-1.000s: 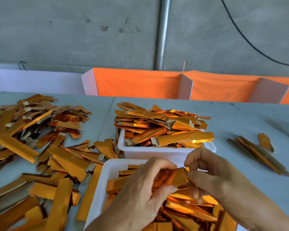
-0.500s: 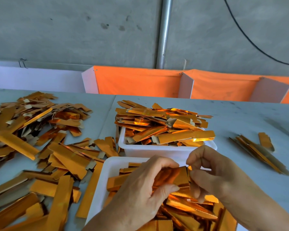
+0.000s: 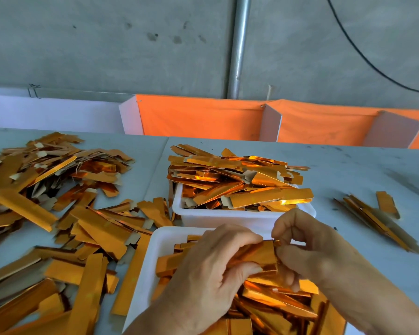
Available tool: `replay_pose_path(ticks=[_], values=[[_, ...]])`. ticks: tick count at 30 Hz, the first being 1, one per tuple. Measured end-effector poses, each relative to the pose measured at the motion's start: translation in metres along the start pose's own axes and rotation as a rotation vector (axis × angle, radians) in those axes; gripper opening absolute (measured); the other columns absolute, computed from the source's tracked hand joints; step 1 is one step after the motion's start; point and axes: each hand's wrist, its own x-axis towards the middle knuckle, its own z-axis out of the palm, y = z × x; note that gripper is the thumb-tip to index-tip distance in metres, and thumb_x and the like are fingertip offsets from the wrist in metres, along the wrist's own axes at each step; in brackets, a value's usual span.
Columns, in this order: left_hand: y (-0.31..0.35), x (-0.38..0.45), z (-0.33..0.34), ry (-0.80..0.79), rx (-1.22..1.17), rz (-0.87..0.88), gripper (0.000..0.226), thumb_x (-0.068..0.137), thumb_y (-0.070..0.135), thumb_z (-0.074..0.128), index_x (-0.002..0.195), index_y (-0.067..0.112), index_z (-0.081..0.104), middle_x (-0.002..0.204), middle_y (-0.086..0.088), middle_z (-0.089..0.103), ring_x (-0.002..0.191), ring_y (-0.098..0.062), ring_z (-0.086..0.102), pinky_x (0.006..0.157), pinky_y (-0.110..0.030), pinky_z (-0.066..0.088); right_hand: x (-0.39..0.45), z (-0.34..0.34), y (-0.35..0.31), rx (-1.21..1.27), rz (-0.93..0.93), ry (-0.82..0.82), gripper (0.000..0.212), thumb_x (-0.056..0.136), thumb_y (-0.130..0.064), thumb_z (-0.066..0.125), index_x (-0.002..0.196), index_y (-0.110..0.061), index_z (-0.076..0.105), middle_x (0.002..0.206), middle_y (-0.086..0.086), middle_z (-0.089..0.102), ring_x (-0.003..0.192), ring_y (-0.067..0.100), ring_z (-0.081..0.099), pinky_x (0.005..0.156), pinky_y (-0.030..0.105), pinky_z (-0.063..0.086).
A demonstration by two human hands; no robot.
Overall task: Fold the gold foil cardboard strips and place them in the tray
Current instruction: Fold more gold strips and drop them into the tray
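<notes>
Gold foil strip pinched between left hand and right hand.

Over the past second, the left hand has closed further over the gold foil strip it shares with the right hand, so less of the shiny face shows between the two sets of fingers than a moment before. The right thumb and forefinger have pinched in on the strip's right end, where earlier they sat a little looser around it. The strip now lies flatter, its right end squared off just beside the right fingers. Both hands have drifted slightly lower over the near white tray.
</notes>
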Motion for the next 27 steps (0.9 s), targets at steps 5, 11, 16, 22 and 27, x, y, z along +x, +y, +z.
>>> replay_pose_path(ticks=[5,11,16,22,27], values=[[-0.001,-0.001,0.001,0.02,0.037,-0.002,0.032,0.087,0.051,0.049,0.117,0.045,0.04,0.117,0.026,0.049,0.115,0.002,0.045,0.095,-0.013,0.039,0.003,0.001,0.002,-0.079,-0.059,-0.012,0.031,0.078,-0.003,0.064,0.068,-0.031,0.059,0.054,0.001,0.057,0.048,0.017,0.056,0.05,0.02,0.046],[0.001,0.0,0.0,0.041,0.087,0.032,0.03,0.087,0.053,0.041,0.115,0.042,0.041,0.116,0.024,0.049,0.113,0.001,0.046,0.093,-0.014,0.041,0.004,-0.003,0.006,0.113,-0.103,-0.088,0.012,0.075,-0.011,0.063,0.075,-0.023,0.063,0.062,0.008,0.057,0.052,0.022,0.055,0.052,0.022,0.046],[0.002,0.0,-0.001,0.024,-0.019,0.023,0.026,0.088,0.048,0.047,0.113,0.04,0.046,0.113,0.021,0.053,0.111,-0.005,0.051,0.09,-0.017,0.043,0.003,-0.013,0.014,0.31,-0.114,-0.232,0.022,0.074,-0.021,0.075,0.091,-0.011,0.065,0.066,0.011,0.054,0.05,0.023,0.054,0.05,0.024,0.046],[0.0,-0.001,-0.001,0.019,-0.022,0.014,0.03,0.087,0.052,0.045,0.115,0.041,0.044,0.115,0.022,0.053,0.114,-0.005,0.05,0.092,-0.019,0.044,0.005,-0.01,0.012,0.137,-0.182,-0.129,0.01,0.076,-0.013,0.065,0.085,-0.018,0.064,0.062,0.009,0.053,0.046,0.022,0.051,0.05,0.022,0.044],[-0.001,-0.002,0.001,0.039,0.043,0.043,0.028,0.089,0.049,0.046,0.115,0.041,0.044,0.117,0.022,0.052,0.113,-0.003,0.049,0.094,-0.017,0.042,0.007,-0.014,0.0,-0.011,-0.173,-0.188,0.009,0.075,-0.017,0.064,0.078,-0.026,0.063,0.056,0.003,0.057,0.049,0.016,0.055,0.054,0.019,0.046]])
